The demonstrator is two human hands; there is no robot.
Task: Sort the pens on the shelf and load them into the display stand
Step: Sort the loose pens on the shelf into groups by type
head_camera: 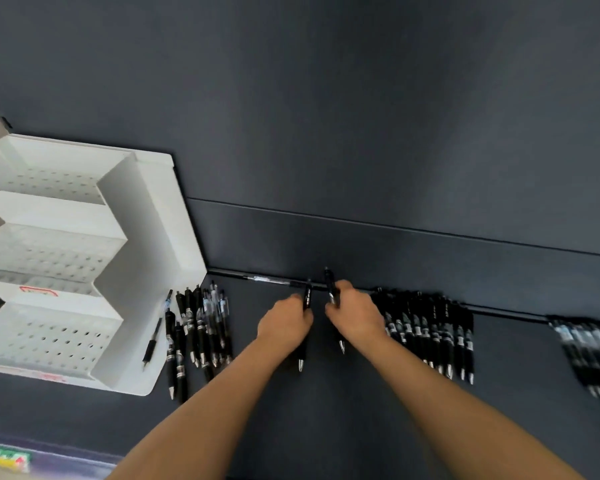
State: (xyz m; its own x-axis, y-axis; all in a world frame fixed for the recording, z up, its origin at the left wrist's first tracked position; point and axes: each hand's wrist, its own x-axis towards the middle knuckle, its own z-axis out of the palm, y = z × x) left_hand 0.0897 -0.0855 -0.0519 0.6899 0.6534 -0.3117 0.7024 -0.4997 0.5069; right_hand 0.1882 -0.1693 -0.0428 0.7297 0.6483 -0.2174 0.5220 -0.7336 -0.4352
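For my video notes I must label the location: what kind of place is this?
Probably a stationery shop or its stockroom: a dark shelf, batches of black retractable pens laid out on it, and a white tiered display stand with empty holes.

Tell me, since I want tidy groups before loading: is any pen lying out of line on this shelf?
Two. One pen lies crosswise along the shelf's back edge, while the grouped pens point toward the person. A slim pen rests apart on the white display stand's side panel, not in a hole.
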